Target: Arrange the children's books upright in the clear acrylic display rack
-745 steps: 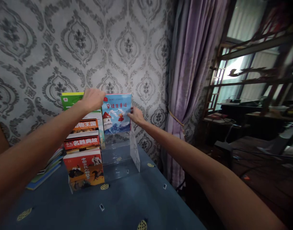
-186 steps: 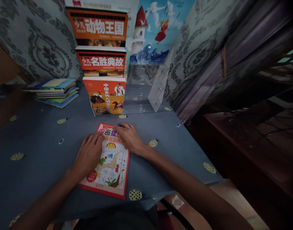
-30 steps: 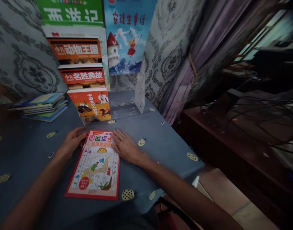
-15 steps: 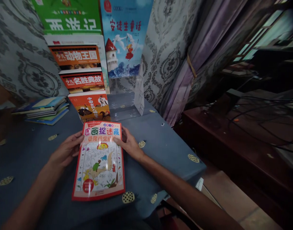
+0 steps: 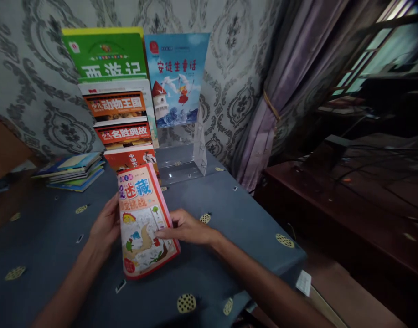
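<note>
A red-bordered picture book point(image 5: 143, 228) with a cartoon cover is held upright and tilted above the table, its left side bending back. My right hand point(image 5: 186, 228) grips its right edge, thumb on the front cover and fingers behind. At the left edge is my left hand point(image 5: 108, 223), closed on the book, with its fingertips partly hidden behind it. Just behind the book stands a clear acrylic rack point(image 5: 200, 150). Its left column bears several books, among them a green book point(image 5: 108, 54) and an orange-red book point(image 5: 131, 157). A blue book point(image 5: 179, 77) stands at its upper right.
A stack of thin books point(image 5: 75, 171) lies at the table's back left. The table has a blue-grey cloth point(image 5: 243, 228) with pineapple prints. To the right are a tied purple curtain point(image 5: 260, 127), a dark red cabinet point(image 5: 314, 205) and loose black cables.
The picture book has turned and its left side now curves back. My right hand has slid lower along its right edge. The view has tilted up, showing more of the rack's top.
</note>
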Demonstrator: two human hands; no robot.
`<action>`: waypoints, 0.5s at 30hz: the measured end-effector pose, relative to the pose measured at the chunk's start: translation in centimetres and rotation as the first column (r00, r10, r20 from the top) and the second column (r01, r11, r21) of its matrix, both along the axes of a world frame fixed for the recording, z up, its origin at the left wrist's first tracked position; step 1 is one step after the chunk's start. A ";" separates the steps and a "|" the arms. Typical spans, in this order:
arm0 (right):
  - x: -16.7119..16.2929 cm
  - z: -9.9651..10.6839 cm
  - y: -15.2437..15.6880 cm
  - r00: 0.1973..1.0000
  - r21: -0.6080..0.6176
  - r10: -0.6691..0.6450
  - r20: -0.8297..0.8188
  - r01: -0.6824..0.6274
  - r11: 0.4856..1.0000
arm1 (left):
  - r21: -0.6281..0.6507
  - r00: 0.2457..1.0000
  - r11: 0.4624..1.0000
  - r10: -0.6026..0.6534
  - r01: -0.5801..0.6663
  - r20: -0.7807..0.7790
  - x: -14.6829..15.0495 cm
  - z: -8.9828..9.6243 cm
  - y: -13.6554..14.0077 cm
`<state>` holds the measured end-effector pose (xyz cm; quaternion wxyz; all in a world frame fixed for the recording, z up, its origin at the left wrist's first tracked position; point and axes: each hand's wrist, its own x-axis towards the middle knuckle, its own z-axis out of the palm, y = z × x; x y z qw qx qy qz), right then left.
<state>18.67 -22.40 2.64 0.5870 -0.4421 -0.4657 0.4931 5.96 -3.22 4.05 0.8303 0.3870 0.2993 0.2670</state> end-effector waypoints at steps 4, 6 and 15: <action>1.6 1.6 -0.7 0.991 0.061 -0.019 0.136 0.011 0.998 | 0.102 0.998 0.994 0.028 -0.034 0.059 0.5 1.9 -1.2; 2.6 1.8 -1.3 0.979 0.074 -0.066 0.191 0.052 0.996 | 0.168 0.994 0.985 0.022 -0.040 0.108 0.5 2.4 -1.2; 4.3 0.1 -4.2 0.945 0.044 -0.176 0.274 0.170 0.984 | 0.502 0.959 0.837 -0.089 0.219 -0.269 -1.0 -0.6 -2.6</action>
